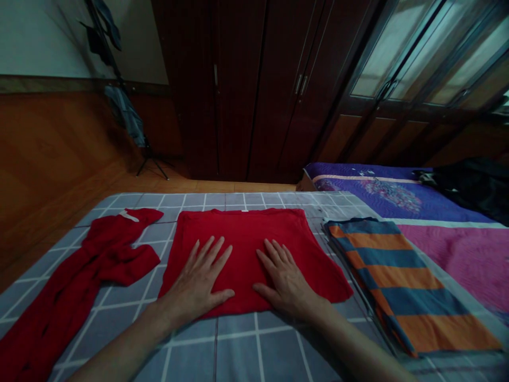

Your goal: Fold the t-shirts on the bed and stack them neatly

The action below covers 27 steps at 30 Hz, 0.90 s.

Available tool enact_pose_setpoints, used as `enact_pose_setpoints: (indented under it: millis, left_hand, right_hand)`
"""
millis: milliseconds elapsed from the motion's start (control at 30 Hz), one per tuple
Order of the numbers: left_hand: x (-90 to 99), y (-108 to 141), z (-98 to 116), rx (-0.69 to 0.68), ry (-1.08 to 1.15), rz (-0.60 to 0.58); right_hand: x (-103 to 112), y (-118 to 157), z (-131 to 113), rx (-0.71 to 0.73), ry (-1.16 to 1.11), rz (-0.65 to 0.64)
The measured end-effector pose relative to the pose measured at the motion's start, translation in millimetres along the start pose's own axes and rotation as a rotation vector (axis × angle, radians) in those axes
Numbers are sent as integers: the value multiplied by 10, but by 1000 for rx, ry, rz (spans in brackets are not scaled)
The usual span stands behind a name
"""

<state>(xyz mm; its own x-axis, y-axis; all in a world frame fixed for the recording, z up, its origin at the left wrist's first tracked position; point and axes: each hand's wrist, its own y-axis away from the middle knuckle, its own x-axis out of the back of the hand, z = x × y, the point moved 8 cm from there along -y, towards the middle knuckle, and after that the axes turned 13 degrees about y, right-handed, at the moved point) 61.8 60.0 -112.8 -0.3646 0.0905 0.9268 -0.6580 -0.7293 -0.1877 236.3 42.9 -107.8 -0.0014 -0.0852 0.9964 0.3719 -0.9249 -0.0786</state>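
Note:
A red garment lies spread nearly flat on a grey cloth with white grid lines. My left hand rests palm down on its left part, fingers spread. On its right part lies my right hand, also flat with the fingers apart. Neither hand grips anything. To the left, another red garment lies loosely bunched and stretches to the lower left corner. Folded cloth with orange and blue stripes lies to the right of the spread garment, on top of darker folded layers.
A purple and pink bedspread with a black item on it is at the right. Behind stand a dark wooden wardrobe and glass-paned doors. A stand with hanging clothes is at the back left.

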Motion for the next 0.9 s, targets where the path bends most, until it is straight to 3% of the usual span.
enact_pose_setpoints:
  millis: [67,167,333,467,633,900]
  left_hand:
    - [-50,4,226,-84,28,-69]
    - [-163,30,421,-137,94,-199]
    - [-167,39,379,-98,151,-272]
    - [-131,19,386,-61,157,-243]
    - [-218,63,517,-140,178,-249]
    - [-225,47,486,-134,214,-284]
  right_hand:
    - [21,6,-151,72,-50,-40]
    - [23,-1,-166,77,-97,-72]
    - [-9,5,-93,70,-130,-85]
    - [-29,6,-104,50,-118,-81]
    - [-47,17,-131,72,-86,-55]
    - [-45,22,-115,79,-56,-16]
